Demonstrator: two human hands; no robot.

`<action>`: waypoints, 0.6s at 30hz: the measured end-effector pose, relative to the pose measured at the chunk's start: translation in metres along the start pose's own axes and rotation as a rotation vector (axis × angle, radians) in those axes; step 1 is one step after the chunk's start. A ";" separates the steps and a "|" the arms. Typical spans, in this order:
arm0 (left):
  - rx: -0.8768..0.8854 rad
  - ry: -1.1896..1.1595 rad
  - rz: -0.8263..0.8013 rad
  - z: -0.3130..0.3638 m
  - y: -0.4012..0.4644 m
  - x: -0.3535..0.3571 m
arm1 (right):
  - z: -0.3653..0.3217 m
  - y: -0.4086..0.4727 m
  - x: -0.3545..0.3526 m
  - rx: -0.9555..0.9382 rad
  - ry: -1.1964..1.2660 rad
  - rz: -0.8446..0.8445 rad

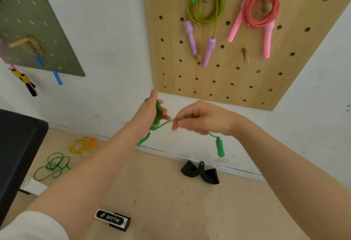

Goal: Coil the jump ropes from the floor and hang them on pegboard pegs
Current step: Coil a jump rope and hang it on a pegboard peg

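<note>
- Green jump rope (157, 118): mostly wound in loops around the left hand (152, 112), held in front of the wall below the wooden pegboard (237, 80); one handle (220, 147) dangles under the right hand (201, 119).
- Left hand curled around the coil. Right hand pinches the free strand between the two hands.
- Step, by my reading: coiling, near its end; little slack left.
- Next calls for the last wraps, then a free peg (245, 55) low on the board.
- Floor (171, 201): another green rope (53, 165) and a yellow rope (83, 145) lie loose near the wall.
</note>
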State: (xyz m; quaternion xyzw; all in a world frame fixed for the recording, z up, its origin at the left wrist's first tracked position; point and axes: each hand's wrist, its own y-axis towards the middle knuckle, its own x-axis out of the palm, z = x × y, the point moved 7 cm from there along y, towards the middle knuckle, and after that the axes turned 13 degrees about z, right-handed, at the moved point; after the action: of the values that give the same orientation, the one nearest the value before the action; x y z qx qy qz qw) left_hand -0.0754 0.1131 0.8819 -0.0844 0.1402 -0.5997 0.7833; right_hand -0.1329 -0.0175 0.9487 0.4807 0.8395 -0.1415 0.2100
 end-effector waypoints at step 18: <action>0.021 -0.522 -0.209 0.045 -0.015 0.012 | 0.039 0.012 0.009 0.091 -0.235 0.066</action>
State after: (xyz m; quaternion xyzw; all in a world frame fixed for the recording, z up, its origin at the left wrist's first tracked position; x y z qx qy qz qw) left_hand -0.0718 0.0956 0.9278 -0.2418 -0.0821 -0.6367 0.7276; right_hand -0.1179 -0.0222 0.9102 0.4973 0.7855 -0.2276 0.2897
